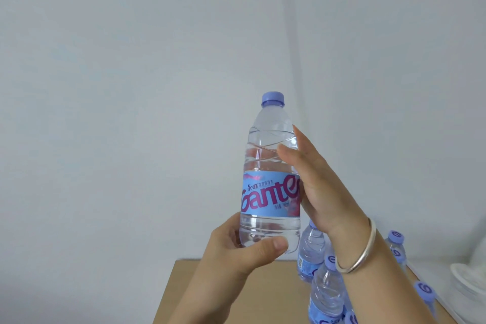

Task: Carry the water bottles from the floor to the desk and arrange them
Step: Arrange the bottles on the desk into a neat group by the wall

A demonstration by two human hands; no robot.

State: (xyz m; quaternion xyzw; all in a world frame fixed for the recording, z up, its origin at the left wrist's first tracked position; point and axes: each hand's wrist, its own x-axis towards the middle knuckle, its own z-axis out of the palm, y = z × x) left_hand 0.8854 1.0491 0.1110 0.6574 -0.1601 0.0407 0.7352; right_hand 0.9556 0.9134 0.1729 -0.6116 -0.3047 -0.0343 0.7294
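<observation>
One raised bottle [271,179], two hands

A clear water bottle [271,173] with a lilac cap and blue label is held upright in the air. More capped bottles [327,294] stand clustered on the tan desk [236,294].

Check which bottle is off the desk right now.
The bottle with the front-facing label, raised upright: left hand grips its base, right hand touches its side. The other bottles stand on the desk.

Single head-worn view, facing forward, close above desk [236,292] toward wall [131,60].
</observation>
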